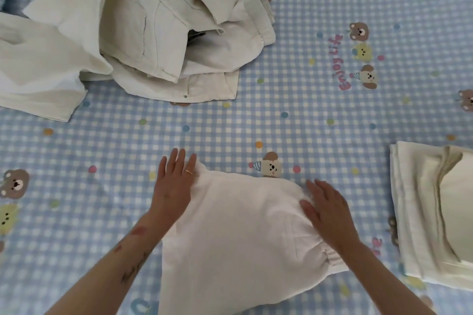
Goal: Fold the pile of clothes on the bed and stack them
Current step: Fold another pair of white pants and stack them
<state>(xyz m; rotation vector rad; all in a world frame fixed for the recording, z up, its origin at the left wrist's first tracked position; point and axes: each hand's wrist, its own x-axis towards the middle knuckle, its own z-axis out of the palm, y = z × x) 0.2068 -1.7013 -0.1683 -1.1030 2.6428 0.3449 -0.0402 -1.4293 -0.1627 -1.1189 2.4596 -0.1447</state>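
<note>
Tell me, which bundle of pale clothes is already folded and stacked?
The neat stack at the right edge; the heap at upper left lies crumpled.

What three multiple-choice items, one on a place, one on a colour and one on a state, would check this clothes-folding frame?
1. Where does the stack of folded clothes lie?
A. at the right edge of the view
B. on top of the unfolded pile
C. under the left hand

2. What colour is the checked bedsheet?
A. red and white
B. light blue and white
C. plain green

3. How do the hands meet the white garment in front?
A. both lift it clear of the bed
B. neither touches it
C. both rest on it with straight fingers

Key: 1 A, the stack sits far right, apart from the unfolded pile at upper left. 2 B, the checks are blue and white. 3 C, the left hand and right hand lie flat on its edges.
</note>
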